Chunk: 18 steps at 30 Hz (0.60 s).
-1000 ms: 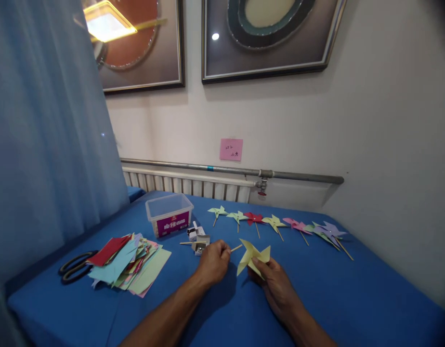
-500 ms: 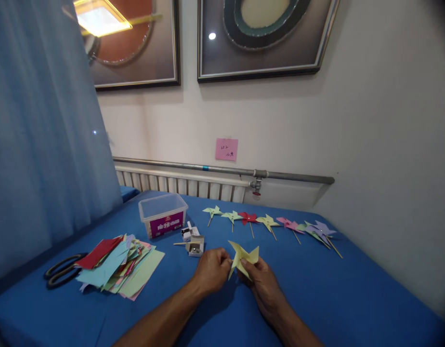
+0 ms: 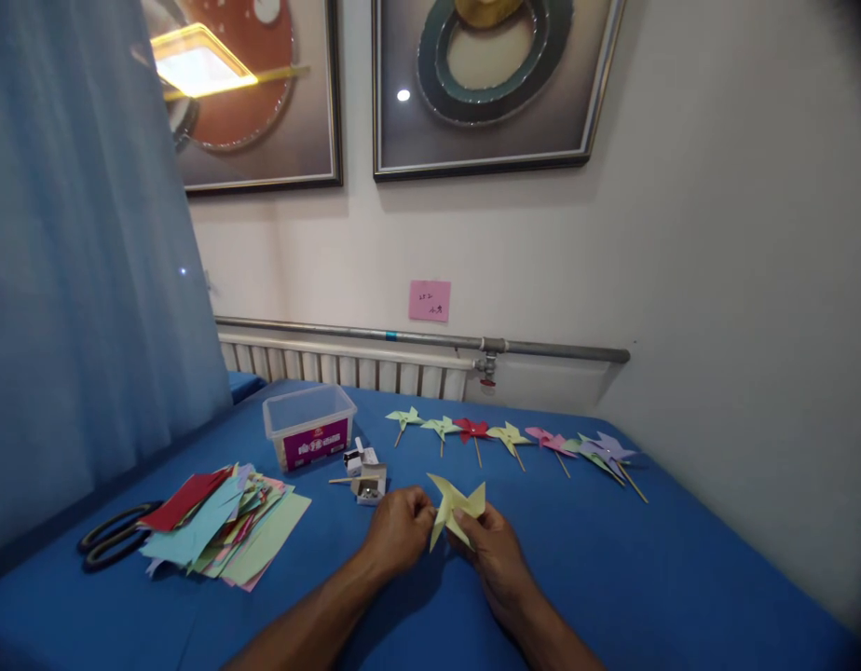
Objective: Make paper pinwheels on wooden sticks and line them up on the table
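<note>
Head view: the pale yellow folded-paper pinwheel [image 3: 457, 508] is held above the blue tabletop [image 3: 647, 578], right grip [image 3: 497, 550] pinched on its lower vane, left grip [image 3: 399, 531] closed at its left edge. It looks feather-light and easily creased, so hold it near the centre

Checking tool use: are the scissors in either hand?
No, the scissors lie beside the paper stack; the left hand and right hand hold the yellow pinwheel.

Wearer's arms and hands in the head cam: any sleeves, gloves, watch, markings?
Both forearms are bare as far as the picture shows: no sleeve edge on the left forearm or right forearm. Left hand and right hand are bare too, no gloves. No watch, band or ring shows; no markings I can make out.
</note>
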### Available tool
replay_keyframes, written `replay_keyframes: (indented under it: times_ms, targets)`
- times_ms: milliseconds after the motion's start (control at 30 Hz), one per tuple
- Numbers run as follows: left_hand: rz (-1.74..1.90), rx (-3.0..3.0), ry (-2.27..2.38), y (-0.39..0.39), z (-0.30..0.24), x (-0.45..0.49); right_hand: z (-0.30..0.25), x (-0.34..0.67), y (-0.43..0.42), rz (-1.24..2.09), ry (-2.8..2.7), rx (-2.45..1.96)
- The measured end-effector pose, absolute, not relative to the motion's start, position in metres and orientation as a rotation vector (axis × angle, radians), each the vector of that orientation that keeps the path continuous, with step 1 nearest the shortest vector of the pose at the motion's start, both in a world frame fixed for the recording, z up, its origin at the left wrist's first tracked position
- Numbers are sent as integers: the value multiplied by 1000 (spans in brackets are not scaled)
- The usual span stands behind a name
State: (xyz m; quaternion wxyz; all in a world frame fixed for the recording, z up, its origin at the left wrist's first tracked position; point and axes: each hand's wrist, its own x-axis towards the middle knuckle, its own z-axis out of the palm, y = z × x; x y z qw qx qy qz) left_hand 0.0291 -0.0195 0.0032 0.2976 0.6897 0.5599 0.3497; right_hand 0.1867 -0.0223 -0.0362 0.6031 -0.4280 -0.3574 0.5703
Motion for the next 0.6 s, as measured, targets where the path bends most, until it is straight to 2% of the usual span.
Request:
replay_keyframes:
  times_ms: [600]
  targets:
    - [936, 1875, 1497, -19, -3, 31, -53, 188, -12, 1274, -828, -994]
